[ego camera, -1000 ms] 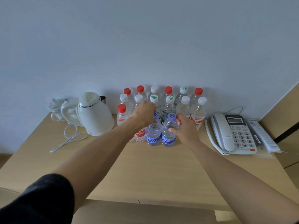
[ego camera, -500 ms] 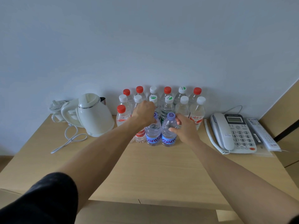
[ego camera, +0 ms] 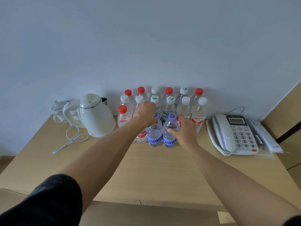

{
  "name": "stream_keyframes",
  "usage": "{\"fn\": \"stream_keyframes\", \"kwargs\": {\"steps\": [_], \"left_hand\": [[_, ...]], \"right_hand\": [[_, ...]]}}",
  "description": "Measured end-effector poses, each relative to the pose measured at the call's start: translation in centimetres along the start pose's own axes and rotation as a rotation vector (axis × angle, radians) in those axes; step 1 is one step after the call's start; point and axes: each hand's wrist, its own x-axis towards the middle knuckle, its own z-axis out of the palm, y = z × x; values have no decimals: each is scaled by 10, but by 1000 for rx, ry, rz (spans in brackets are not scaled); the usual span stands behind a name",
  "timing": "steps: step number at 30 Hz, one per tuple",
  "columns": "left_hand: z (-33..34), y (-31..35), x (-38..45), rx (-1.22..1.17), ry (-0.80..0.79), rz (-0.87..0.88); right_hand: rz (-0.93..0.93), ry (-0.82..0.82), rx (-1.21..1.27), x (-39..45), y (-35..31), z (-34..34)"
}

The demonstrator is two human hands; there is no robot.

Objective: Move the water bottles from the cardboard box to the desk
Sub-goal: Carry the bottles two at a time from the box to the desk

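Head view: both arms reach fwd over the wooden desk (ego camera: 156,173). Left hand (ego camera: 145,114) curls over the top of the left purple-label bottle (ego camera: 154,136), fingers wrapped round its neck, cap mostly hidden. Right hand (ego camera: 184,129) grips the right purple-label bottle (ego camera: 169,135) from the right side, thumb across its front, purple cap showing above. Both bottles stand upright on the desk, touching each other, at the front of a cluster of other water bottles (ego camera: 184,105) w/ red, white and green-marked caps against the wall. White kettle (ego camera: 96,115) w/ loose cord to the left; white desk phone (ego camera: 234,134) and remote (ego camera: 264,136) to the right.
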Motion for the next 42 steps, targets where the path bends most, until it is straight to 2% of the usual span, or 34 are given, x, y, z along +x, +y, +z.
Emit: {"fn": "stream_keyframes", "kwargs": {"steps": [9,24,34,42], "left_hand": [[0,0,-1,-16,1,-6],[-2,3,-5,-35,8,-57],[-8,4,-13,-29,-1,-29],[-37,27,-17,91,262,107]], "right_hand": [[-13,-81,-20,9,5,-10],[-14,-68,-73,11,4,-6],[18,-77,-77,9,7,-6],[101,-30,-76,5,-12,-25]]}}
